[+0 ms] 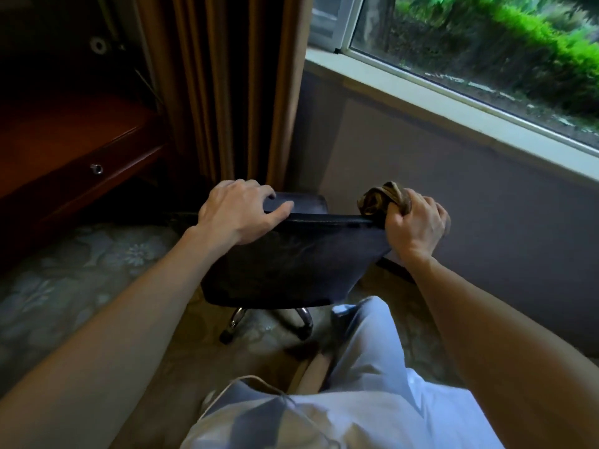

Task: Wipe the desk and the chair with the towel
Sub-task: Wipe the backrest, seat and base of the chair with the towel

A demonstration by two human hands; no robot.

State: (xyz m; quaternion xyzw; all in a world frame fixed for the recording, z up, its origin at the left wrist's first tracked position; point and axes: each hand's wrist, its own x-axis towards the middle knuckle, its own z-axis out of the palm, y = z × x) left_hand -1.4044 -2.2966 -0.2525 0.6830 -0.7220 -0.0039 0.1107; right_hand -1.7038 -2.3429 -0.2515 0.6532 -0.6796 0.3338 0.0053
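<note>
Along the top edge of the black chair point(285, 264), seen from behind its backrest, both hands are at work. The left hand point(241, 210) sits near the left end of that edge, fingers curled over the far side and thumb laid along the rim, holding the backrest. The right hand point(416, 226) is at the right corner of the same edge, fingers closed round a bunched brown towel point(379, 199) that presses against the corner; how much of the cloth actually touches the rim is hard to judge, since the frame is blurred there. Between the two hands the edge is bare.

Beyond the backrest a strip of the seat point(304, 200) shows. Below, the chrome base point(236, 319) stands on patterned carpet point(64, 286), with open floor to the left of it.

At the far left stands the reddish wooden counter point(64, 140), its front edge carrying a drawer knob point(96, 169), well apart from the chair. A brown curtain point(227, 85) hangs just behind the chair. To the right, a grey wall point(486, 196) runs under the white sill point(421, 89) of a window point(486, 43), near the chair's right corner. A pale trouser leg point(366, 345) stands just behind the backrest.
</note>
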